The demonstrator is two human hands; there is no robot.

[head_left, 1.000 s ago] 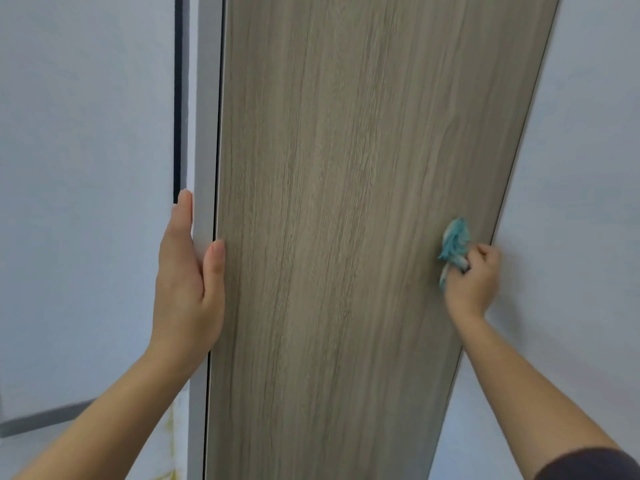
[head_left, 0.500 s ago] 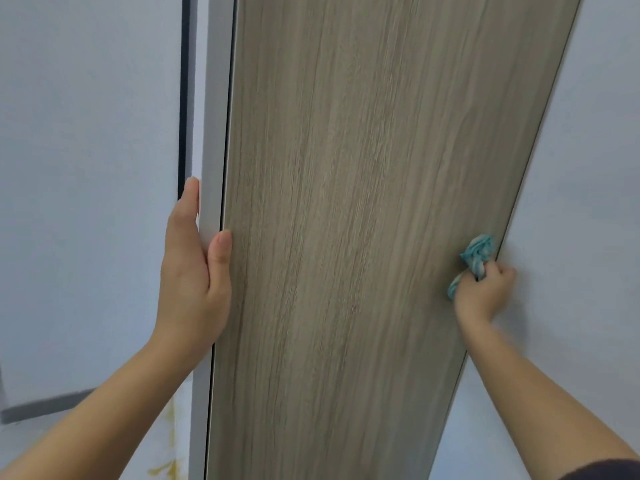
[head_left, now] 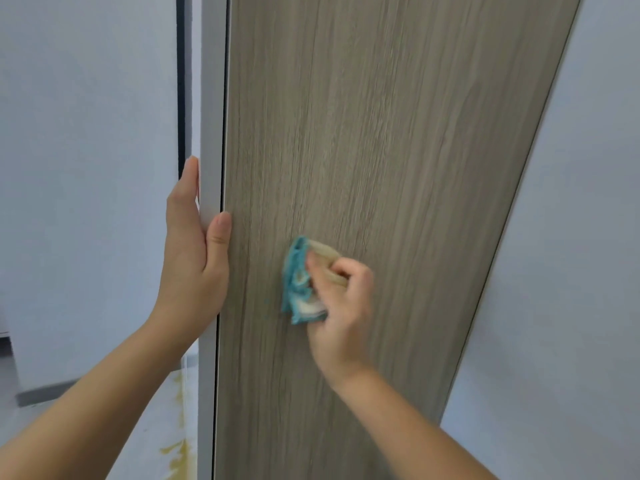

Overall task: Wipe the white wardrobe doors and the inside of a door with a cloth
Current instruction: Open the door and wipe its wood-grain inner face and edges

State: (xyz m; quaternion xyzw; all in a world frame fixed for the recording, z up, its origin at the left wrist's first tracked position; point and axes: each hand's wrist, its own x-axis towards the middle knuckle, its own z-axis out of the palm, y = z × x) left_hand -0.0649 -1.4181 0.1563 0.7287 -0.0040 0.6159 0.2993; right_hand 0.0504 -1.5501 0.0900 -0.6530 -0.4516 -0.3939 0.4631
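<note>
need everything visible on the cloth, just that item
The cloth is a small teal rag with pale, whitish patches, soft fabric by the look, crumpled into a wad rather than spread flat. The right hand pinches it in curled fingers and holds it against the wood-grain inner face of the door, left of the panel's middle. Its edges are motion-blurred. The left hand, gripping the door's white edge, does not touch it.
</note>
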